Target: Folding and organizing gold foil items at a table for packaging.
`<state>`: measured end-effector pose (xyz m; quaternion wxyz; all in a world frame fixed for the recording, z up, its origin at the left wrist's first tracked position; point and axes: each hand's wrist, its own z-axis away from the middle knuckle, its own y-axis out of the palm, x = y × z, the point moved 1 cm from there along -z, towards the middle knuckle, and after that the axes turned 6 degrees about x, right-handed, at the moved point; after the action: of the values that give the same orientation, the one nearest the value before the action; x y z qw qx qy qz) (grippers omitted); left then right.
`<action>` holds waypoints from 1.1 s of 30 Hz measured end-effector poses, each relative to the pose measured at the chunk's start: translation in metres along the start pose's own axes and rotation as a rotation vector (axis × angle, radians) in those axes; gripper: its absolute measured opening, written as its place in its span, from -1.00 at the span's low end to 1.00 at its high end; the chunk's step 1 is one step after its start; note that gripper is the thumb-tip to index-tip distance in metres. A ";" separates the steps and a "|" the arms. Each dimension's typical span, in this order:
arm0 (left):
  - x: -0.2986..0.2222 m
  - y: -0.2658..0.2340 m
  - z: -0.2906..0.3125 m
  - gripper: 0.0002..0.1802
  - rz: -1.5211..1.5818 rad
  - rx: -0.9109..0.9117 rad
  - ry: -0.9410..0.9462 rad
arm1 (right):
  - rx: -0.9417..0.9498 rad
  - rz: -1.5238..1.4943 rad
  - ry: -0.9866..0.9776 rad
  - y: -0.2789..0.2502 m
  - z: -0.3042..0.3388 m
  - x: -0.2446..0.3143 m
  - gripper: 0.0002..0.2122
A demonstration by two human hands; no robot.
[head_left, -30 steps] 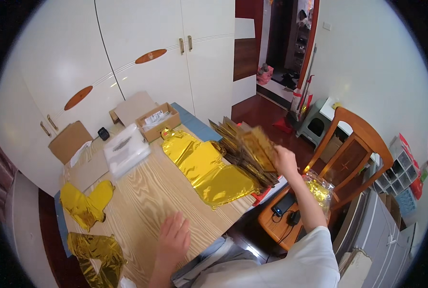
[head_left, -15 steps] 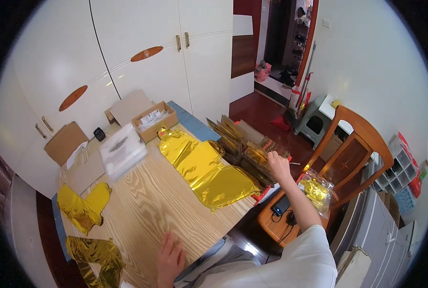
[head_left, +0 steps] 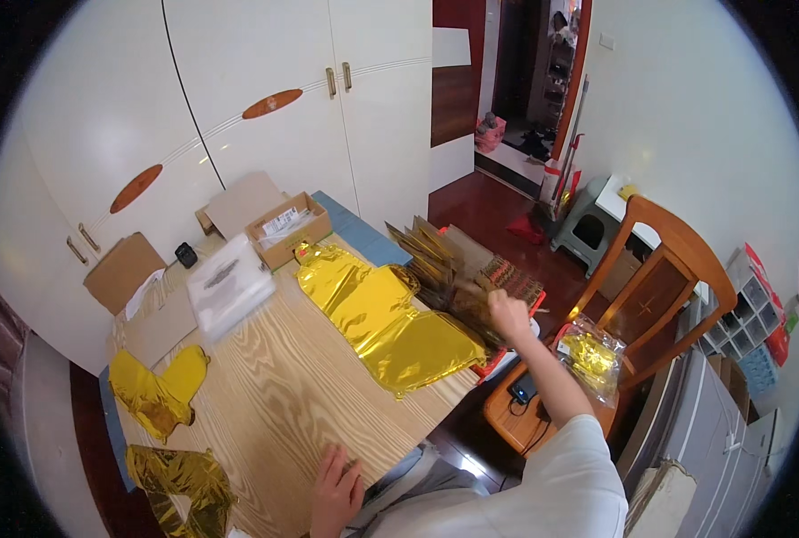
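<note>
Right hand point(head_left: 509, 317) lower since earlier frame, at packet row point(head_left: 433, 257) beside gold foil sheet point(head_left: 386, 318); fingers curled, cannot tell if gripping. Left hand point(head_left: 337, 493) shifted right, unladen, fingers extended on table point(head_left: 274, 386). Packets likely light, slick, flexible; pinch upper edges.

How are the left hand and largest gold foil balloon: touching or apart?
Apart: the head view shows wooden tabletop between the left hand and largest gold foil balloon.

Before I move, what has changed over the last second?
The right hand, earlier holding a packet up, moved lower and left, to the brown packets; release is unclear. The left hand drew back over the table. The large gold foil piece stayed put.
</note>
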<state>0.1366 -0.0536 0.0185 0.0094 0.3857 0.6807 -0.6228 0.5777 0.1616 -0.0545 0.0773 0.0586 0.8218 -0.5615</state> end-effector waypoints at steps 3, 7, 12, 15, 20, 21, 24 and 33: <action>0.003 0.009 0.001 -0.68 -0.018 -0.022 0.016 | 0.052 -0.030 -0.049 0.052 0.019 0.011 -0.95; 0.001 0.010 0.008 -0.68 0.003 -0.028 0.056 | 0.206 -0.204 0.070 0.057 0.027 0.016 -0.90; -0.017 0.015 0.008 -0.70 -0.005 -0.053 0.134 | -0.211 -0.488 0.305 -0.002 0.045 -0.005 -0.72; -0.025 0.025 0.027 -0.67 0.118 -0.090 0.092 | -0.346 -1.114 0.460 -0.106 0.072 0.039 -0.63; -0.039 0.057 0.032 -0.64 0.703 0.219 -0.235 | 0.008 -1.925 0.060 -0.166 0.173 0.157 -0.51; -0.040 0.062 0.032 -0.66 0.845 0.272 -0.231 | 0.145 -2.178 -0.015 -0.159 0.195 0.181 -0.48; -0.026 0.077 0.054 -0.73 0.921 0.348 -0.225 | 0.371 -2.194 -0.127 -0.154 0.225 0.240 -0.52; 0.090 0.093 0.241 -0.74 1.338 -0.134 -0.870 | 0.775 -1.431 -0.727 -0.150 0.218 0.302 -0.81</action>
<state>0.0107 -0.2202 -0.1577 0.6684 0.4334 0.2764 -0.5376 0.2670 -0.0929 -0.0538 -0.0611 -0.6284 0.3386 -0.6976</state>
